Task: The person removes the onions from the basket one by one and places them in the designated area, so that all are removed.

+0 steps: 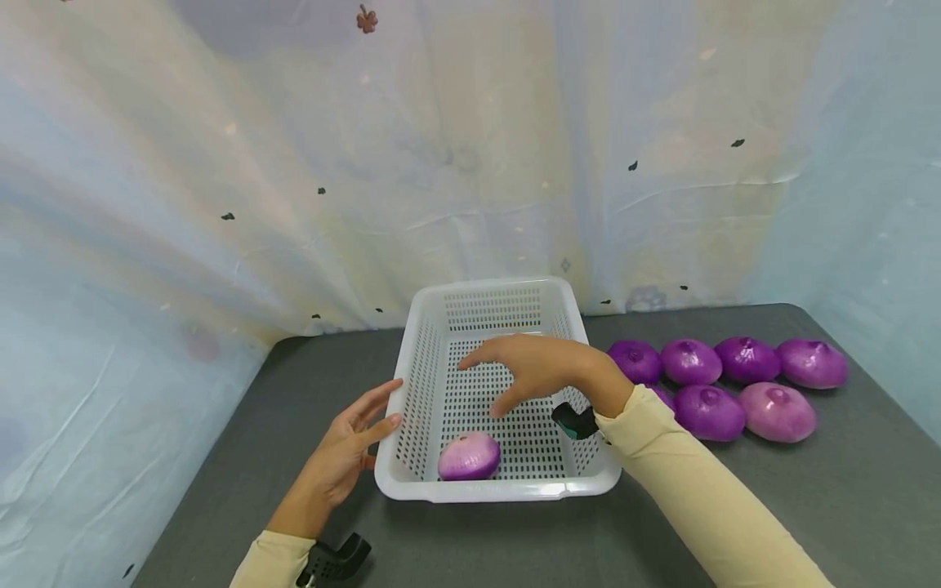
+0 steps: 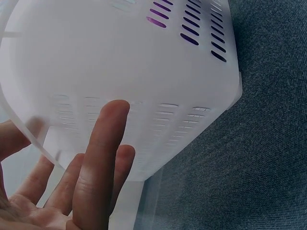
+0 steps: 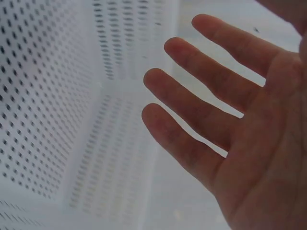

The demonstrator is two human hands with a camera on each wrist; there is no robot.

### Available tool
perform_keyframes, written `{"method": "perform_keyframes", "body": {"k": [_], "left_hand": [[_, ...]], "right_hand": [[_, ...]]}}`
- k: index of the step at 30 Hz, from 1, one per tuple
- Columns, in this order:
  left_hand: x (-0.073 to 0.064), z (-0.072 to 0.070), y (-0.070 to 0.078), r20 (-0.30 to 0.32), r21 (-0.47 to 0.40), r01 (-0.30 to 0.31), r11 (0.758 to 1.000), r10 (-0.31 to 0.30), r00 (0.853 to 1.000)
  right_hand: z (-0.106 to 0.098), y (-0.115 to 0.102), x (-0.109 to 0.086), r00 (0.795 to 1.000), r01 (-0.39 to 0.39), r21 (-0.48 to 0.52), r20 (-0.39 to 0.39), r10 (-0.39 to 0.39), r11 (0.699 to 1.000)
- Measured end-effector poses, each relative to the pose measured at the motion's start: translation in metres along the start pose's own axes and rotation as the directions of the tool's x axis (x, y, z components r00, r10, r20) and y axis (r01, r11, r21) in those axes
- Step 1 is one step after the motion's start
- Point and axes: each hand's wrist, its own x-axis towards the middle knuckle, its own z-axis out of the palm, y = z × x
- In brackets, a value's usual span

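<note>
A white perforated plastic basket [image 1: 408,343] sits on the dark table, with one purple onion [image 1: 469,457] at its near left inside. At the basket's left rim is my left hand [image 1: 340,457]; thumb and index fingertips touch the rim. The left wrist view shows the other fingers [image 2: 98,163] extended along the outside of the wall. Over the middle of the basket hangs my right hand [image 1: 540,367], thumb and fingers apart and nothing between them. In the right wrist view its fingers [image 3: 192,112] are fairly straight and spread.
Several glossy purple onions [image 1: 709,413] stand in two rows on the table to the right of the basket, partly behind the right forearm. A patterned light curtain [image 1: 470,163] hangs behind the grey table [image 1: 470,543] and along its sides.
</note>
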Motion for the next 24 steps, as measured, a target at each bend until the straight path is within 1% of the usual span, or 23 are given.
{"method": "perform_keyframes", "body": {"k": [2,4,8,11,15,17,24], "left_hand": [[0.000,0.000,0.000,-0.001,0.002,0.003,1.000,-0.003,1.000],[0.000,0.001,0.000,0.000,0.006,0.005,1.000,-0.005,1.000],[0.000,0.001,0.001,-0.001,0.010,0.008,1.000,-0.008,1.000],[0.000,0.000,0.001,-0.005,0.011,0.010,1.000,-0.010,1.000],[0.000,-0.001,0.000,-0.007,0.008,0.007,1.000,-0.007,1.000],[0.000,-0.001,0.000,-0.008,0.005,0.006,1.000,-0.006,1.000],[0.001,0.000,0.000,-0.013,0.007,0.008,1.000,-0.008,1.000]], "right_hand": [[0.007,-0.002,0.006,0.999,-0.028,0.003,0.047,0.028,1.000],[0.013,-0.004,0.011,0.994,-0.040,-0.002,0.097,0.040,0.999],[0.021,-0.006,0.018,0.980,-0.048,-0.049,0.193,0.056,0.998],[0.025,-0.007,0.023,0.966,-0.011,-0.079,0.258,0.031,0.997],[0.029,-0.010,0.029,0.942,0.050,-0.088,0.336,-0.018,0.995],[0.031,-0.011,0.032,0.931,0.064,-0.081,0.365,-0.030,0.995],[0.037,-0.014,0.038,0.908,0.057,-0.052,0.418,-0.030,0.997]]}}
